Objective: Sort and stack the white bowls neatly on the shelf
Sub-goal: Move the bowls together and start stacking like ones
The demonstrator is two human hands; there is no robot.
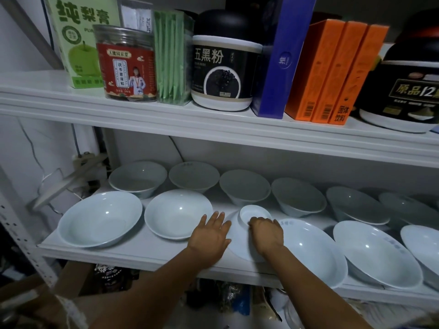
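Step in hand: handling the inverted bowl [240, 241], which lies foot-up at the front edge of the shelf [118, 254], about midway along the front row; every other bowl stands singly and rim-up, so the sorting is judged barely begun.

The left hand [210, 236] lies with straight fingers against the bowl's left flank, grasping nothing; the right hand [267, 233] curls its fingers over the foot ring [254, 211] and grips it.

Next move, as a judgement: turn the bowl rim-up, then nest it in a matching neighbour; the left neighbour [178, 213] stands just beside.

Clearance: the right neighbour [308, 248] crowds the inverted bowl's rim, contact not discernible; the back row [244, 186] stands close behind; the upper board [213, 129] limits lift. Open room lies only forward of the front edge; withdraw the bowl that way before turning it.
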